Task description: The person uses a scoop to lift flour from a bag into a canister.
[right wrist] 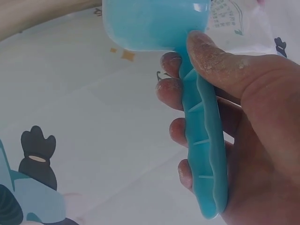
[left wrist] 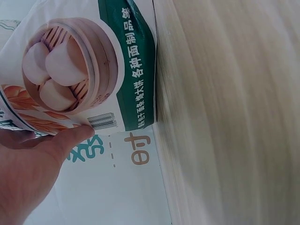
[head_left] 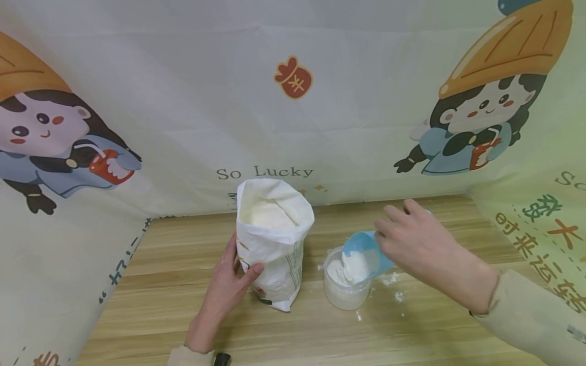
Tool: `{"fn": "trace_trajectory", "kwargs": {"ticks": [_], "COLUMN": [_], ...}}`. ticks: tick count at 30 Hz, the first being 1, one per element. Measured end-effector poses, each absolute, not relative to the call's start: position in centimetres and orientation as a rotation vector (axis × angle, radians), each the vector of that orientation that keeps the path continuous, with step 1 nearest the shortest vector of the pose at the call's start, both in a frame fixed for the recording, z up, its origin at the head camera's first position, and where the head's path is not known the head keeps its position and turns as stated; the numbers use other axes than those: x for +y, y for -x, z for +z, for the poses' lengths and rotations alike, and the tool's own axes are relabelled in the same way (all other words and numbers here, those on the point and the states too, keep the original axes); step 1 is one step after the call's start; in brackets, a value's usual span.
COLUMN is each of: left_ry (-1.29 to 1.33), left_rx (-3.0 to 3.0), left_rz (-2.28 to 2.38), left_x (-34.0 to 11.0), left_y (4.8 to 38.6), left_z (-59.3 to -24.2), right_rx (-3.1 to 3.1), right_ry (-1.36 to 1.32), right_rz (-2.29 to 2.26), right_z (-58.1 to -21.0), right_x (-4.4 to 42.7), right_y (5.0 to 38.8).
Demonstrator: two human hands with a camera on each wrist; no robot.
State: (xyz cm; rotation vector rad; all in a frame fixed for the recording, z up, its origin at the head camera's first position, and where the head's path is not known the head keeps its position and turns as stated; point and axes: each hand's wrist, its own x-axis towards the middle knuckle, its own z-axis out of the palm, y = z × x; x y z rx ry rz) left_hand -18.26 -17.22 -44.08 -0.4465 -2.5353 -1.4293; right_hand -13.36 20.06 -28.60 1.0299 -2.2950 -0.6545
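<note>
A white flour bag (head_left: 274, 254) stands upright with its top folded outward, white flour (head_left: 269, 215) showing inside. My left hand (head_left: 231, 284) holds its left side, thumb across the front; in the left wrist view the hand (left wrist: 35, 164) grips the bag (left wrist: 110, 42) near a barcode. My right hand (head_left: 414, 236) grips a blue scoop (head_left: 381, 259) by its handle. Tilted, the scoop holds flour over a clear round tub (head_left: 346, 297) that has flour inside. The right wrist view shows the right hand (right wrist: 262, 108) with fingers and thumb curled round the ridged scoop handle (right wrist: 201, 140).
Flour is spilled (head_left: 390, 278) on the wooden table (head_left: 151, 305) right of the tub. A pale printed cloth (head_left: 183, 101) with cartoon figures rises behind the table and along both sides. A small black object (head_left: 222, 359) shows beside the left sleeve.
</note>
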Motion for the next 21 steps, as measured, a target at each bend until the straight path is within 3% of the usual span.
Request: {"fn": "trace_trajectory", "kwargs": {"ticks": [21], "left_ry": [0.418], "left_rx": [-2.554], "left_rz": [-1.414], "left_x": [-17.21], "left_y": [18.19], "left_z": [-44.10], "right_rx": [-2.300], "right_ry": [-1.019], "right_rz": [-0.717], "right_z": [-28.03], "right_x": [19.23], "right_y": [13.45]}}
